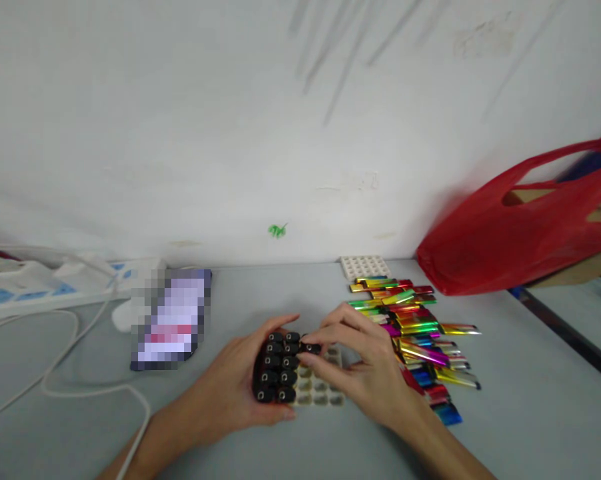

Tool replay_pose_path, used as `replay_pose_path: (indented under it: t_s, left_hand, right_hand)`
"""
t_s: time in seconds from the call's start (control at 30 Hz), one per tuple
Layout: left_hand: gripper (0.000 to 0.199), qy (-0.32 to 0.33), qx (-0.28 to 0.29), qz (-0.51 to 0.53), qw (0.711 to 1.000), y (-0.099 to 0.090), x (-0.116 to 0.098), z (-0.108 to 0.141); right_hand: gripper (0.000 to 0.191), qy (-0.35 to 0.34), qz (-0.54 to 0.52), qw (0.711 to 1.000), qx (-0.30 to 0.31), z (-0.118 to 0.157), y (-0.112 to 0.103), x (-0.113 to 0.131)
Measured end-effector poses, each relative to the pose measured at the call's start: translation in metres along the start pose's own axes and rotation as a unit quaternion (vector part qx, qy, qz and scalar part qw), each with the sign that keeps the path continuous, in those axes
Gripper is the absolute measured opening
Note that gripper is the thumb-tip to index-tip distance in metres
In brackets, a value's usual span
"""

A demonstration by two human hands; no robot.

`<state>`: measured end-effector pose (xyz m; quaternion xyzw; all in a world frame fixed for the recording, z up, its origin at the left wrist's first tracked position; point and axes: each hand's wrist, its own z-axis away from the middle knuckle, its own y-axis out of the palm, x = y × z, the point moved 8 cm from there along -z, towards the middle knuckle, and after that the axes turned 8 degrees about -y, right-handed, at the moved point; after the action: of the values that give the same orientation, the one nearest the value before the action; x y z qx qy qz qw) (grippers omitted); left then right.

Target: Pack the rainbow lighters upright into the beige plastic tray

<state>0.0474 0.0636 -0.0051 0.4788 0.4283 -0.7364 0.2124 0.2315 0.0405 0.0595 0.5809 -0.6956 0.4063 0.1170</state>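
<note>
A white tray with rows of round holes (321, 387) lies on the table in front of me. Its left columns hold several small black pieces (271, 362), each with a pale ring on its upper face; holes towards the right have nothing in them. My left hand (233, 380) wraps round the tray's left end, thumb and fingers along its far and near sides. Over the tray's far part, my right hand (363, 360) pinches one small black piece (311, 348) between thumb and fingers, beside the filled columns. Whether that piece sits in a hole is hidden.
Shiny coloured metallic strips (420, 327) lie heaped right of my right hand. Behind them another white holed tray (364, 267) rests by the wall. A red bag (520, 227) stands far right. On the left are a phone (175, 317), a power strip (65, 283) and white cables (95, 388).
</note>
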Motion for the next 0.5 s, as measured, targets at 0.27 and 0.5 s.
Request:
replay_pose_path:
  t_s: [0.27, 0.5]
  left_hand:
    - [0.11, 0.002, 0.001, -0.011, 1.0, -0.0006, -0.0002, 0.0005]
    - [0.11, 0.013, -0.009, -0.024, 1.0, -0.0004, 0.0017, -0.0008]
  right_hand:
    - [0.014, -0.018, 0.023, 1.0, -0.006, 0.001, -0.0015, 0.0032]
    - [0.015, -0.034, 0.03, 0.999, -0.003, -0.0001, -0.001, 0.004]
